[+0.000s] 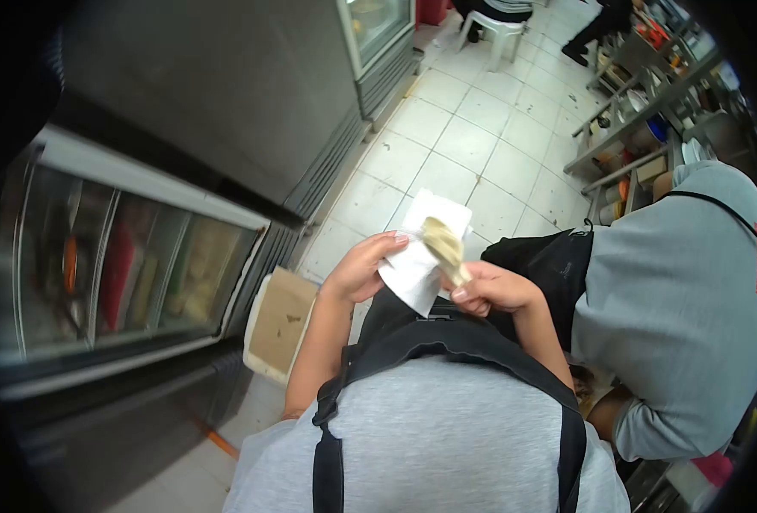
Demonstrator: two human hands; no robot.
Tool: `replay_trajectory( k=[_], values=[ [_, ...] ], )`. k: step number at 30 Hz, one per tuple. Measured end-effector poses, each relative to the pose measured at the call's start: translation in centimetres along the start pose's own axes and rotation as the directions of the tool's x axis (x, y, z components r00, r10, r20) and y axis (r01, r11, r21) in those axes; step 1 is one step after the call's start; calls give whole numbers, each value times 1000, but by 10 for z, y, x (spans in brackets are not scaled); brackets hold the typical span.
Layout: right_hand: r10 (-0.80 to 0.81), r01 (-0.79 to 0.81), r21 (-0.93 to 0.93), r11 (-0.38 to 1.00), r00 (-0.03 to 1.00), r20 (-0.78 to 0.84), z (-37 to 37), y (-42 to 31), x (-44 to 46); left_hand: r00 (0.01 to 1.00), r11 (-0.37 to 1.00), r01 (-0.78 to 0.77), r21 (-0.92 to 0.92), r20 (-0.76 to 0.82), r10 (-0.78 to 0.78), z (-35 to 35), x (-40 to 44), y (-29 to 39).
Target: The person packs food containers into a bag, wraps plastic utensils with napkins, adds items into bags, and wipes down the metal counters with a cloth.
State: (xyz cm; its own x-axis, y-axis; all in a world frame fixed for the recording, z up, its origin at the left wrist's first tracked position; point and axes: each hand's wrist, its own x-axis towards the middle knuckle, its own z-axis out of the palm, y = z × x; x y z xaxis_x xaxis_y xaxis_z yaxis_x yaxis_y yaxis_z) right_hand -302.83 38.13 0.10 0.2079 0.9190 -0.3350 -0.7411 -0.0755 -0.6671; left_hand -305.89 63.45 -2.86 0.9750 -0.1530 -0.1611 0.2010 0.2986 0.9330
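My left hand (366, 267) grips a white paper napkin (411, 275) at its edge, thumb on top. The sheet hangs in front of my waist, above the tiled floor. My right hand (494, 289) is closed around the narrow end of a pale yellow-beige, paddle-shaped thing (443, 241). Its broad end lies against or just over the napkin; I cannot tell whether they touch. Motion blur hides its exact kind. I wear a dark apron (447, 340) over a grey shirt.
Glass-fronted fridges (139, 265) line the left side. A tan-topped bin (280, 323) stands beside them. A co-worker in grey (674, 282) leans close at my right, near crowded metal shelves (644, 128). Farther off, someone sits on a white stool (496, 32).
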Motion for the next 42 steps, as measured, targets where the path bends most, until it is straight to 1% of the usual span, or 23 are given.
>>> replay_trajectory(
  k=[2, 5, 6, 9, 10, 13, 14, 18, 21, 22, 25, 26, 29, 30, 33, 36, 39, 40, 41, 42],
  values=[
    [53, -61, 49, 997, 988, 144, -18, -15, 21, 999, 1000, 19, 8, 37, -19, -11, 36, 6],
    [-52, 2, 193, 981, 966, 254, -54, -39, 52, 994, 999, 22, 38, 105, -25, -34, 95, 22],
    [-52, 20, 148, 989, 975, 216, -64, -52, 61, 991, 998, 19, 54, 130, -26, -42, 116, 30],
    [-136, 22, 323, 946, 933, 333, -106, -84, 101, 979, 995, -1, 97, 203, -19, -64, 182, 59],
    [-139, 36, 311, 950, 939, 314, -115, -97, 112, 975, 994, -5, 111, 223, -20, -71, 203, 70],
    [-198, 53, 354, 934, 900, 388, -136, -133, 131, 956, 986, -24, 163, 293, -25, -83, 257, 98],
    [-210, 88, 342, 936, 917, 339, -143, -147, 139, 947, 984, -19, 174, 319, -38, -89, 278, 106],
    [-239, 152, 405, 901, 955, 173, -171, -171, 154, 912, 979, 6, 204, 400, -88, -96, 345, 118],
    [-164, 162, 266, 950, 986, -16, -189, -192, 150, 891, 976, 15, 217, 440, -112, -87, 384, 113],
    [-121, 154, 234, 960, 982, -147, -195, -204, 148, 885, 975, 19, 219, 450, -118, -85, 400, 112],
    [-202, 239, 169, 956, 956, -211, -229, -226, 139, 867, 972, 28, 233, 478, -139, -73, 447, 114],
    [-162, 218, 244, 945, 959, -231, -236, -239, 134, 864, 971, 24, 238, 484, -140, -68, 462, 116],
    [-184, 243, 136, 961, 922, -341, -251, -282, 122, 855, 967, 18, 255, 497, -147, -51, 509, 125],
    [-164, 219, 155, 963, 938, -306, -274, -290, 115, 852, 966, 17, 257, 501, -149, -46, 526, 125],
    [-324, 383, 65, 922, 851, -414, -314, -320, 100, 846, 965, 16, 262, 510, -153, -19, 580, 125],
    [-561, 631, 31, 775, 710, -427, -373, -346, 84, 838, 966, 17, 257, 524, -155, 15, 634, 124],
    [-591, 689, 26, 724, 640, -490, -409, -396, 62, 837, 968, 16, 252, 526, -151, 45, 684, 124],
    [-537, 661, 41, 749, 642, -548, -427, -407, 54, 838, 969, 19, 248, 524, -150, 51, 700, 126],
    [-570, 709, 80, 701, 624, -534, -444, -419, 49, 841, 967, 17, 254, 519, -151, 58, 716, 127],
    [-526, 681, 85, 728, 633, -569, -457, -429, 41, 845, 967, 20, 255, 513, -153, 62, 731, 130]
  ],
)
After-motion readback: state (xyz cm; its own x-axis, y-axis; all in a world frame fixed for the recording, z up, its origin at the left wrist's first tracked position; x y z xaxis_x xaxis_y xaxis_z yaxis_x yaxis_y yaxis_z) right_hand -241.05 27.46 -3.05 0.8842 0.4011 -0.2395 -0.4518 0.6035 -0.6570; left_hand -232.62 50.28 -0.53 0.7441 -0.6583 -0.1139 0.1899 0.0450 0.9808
